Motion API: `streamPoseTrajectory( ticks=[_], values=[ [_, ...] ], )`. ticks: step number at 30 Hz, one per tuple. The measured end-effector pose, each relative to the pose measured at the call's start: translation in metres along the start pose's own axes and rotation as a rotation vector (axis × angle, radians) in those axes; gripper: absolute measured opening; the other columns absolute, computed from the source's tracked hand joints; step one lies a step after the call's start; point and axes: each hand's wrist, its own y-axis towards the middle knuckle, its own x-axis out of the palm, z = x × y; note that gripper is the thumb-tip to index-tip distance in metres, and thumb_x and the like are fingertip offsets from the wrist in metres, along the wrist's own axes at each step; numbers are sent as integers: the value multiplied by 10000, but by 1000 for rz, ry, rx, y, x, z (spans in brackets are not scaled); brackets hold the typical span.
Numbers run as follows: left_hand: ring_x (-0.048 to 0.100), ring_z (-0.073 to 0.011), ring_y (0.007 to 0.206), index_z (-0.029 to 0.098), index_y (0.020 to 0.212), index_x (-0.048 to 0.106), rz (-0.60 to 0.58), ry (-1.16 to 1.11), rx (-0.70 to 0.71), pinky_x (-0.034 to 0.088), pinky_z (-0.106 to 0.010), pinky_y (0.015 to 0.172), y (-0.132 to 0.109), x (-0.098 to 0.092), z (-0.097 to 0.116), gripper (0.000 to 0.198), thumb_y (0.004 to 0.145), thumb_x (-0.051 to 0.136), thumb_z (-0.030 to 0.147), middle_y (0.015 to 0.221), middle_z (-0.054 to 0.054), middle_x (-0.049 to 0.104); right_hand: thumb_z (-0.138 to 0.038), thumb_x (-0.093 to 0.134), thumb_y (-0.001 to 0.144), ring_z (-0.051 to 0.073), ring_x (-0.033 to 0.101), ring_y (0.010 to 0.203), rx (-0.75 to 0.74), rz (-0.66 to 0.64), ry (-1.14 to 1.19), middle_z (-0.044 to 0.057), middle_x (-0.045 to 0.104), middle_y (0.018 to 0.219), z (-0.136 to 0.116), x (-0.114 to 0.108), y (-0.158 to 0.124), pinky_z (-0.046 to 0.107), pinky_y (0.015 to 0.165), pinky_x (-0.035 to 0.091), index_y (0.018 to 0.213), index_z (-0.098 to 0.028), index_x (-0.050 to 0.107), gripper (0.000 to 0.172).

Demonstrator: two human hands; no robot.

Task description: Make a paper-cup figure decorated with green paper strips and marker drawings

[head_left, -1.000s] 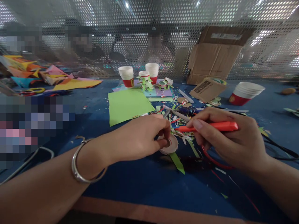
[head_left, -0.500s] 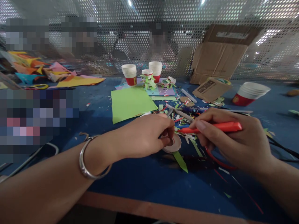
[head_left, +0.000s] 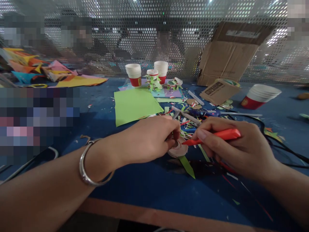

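Note:
My right hand [head_left: 229,145] grips a red marker [head_left: 223,134] like a pen, its tip at the upper face of a round white paper disc [head_left: 180,150]. The disc lies on the blue table, and a red curved line shows on it. My left hand [head_left: 154,137], with a silver bangle on the wrist, has its fingers closed over the disc's left side. Under those fingertips is a small greyish piece [head_left: 176,143], mostly hidden, whose kind I cannot make out. A green paper strip [head_left: 187,167] sticks out from below the disc toward me.
Green paper [head_left: 137,106] lies behind my left hand. Paper scraps and a blue glue gun [head_left: 207,112] lie beyond the disc. Cup stacks [head_left: 133,75], a green-trimmed paper model [head_left: 152,80] and cardboard [head_left: 227,61] stand at the back. More cups [head_left: 260,96] and black cable [head_left: 287,148] are right.
My right hand has moved slightly left and down, bringing the marker tip from beyond the disc's edge onto its face. My left hand has stayed almost in place.

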Motion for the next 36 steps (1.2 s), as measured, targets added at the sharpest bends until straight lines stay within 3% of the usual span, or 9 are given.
streamPoseTrajectory(
  ticks=[12,19,29,33,36],
  values=[
    [616,-198,818,226,994,645,16,2,-25,358,-313,615,-2,0,4,116,913,615,302,976,-28,692,-356,571,998,134,473,484,38,-20,0,-14,560,583,-1,2,3,309,489,369,669,-232,585,353],
    [614,-183,778,214,953,607,15,-29,20,368,-306,617,-2,3,6,58,904,576,209,902,-20,695,-325,558,989,132,445,500,-15,-21,-159,-22,537,590,-5,0,4,310,505,350,662,-237,559,339],
    [637,-202,842,205,1058,552,6,-53,68,406,-311,672,-7,1,7,218,855,561,125,962,-40,692,-329,558,990,132,435,499,-17,38,-210,-25,495,553,-20,-3,12,310,510,329,618,-235,511,386],
    [636,-209,884,193,1129,492,35,-42,31,423,-321,729,-10,-5,6,253,883,522,142,1073,-72,674,-349,579,971,122,438,481,16,-51,-226,-29,515,535,-29,-10,22,293,485,324,617,-231,529,376],
    [640,-227,920,197,1159,454,50,-77,32,429,-333,753,-13,-8,5,273,907,535,261,1124,-88,661,-375,598,955,113,443,469,90,-173,-228,-44,548,533,-29,-11,31,274,465,326,674,-224,594,319]
  ],
)
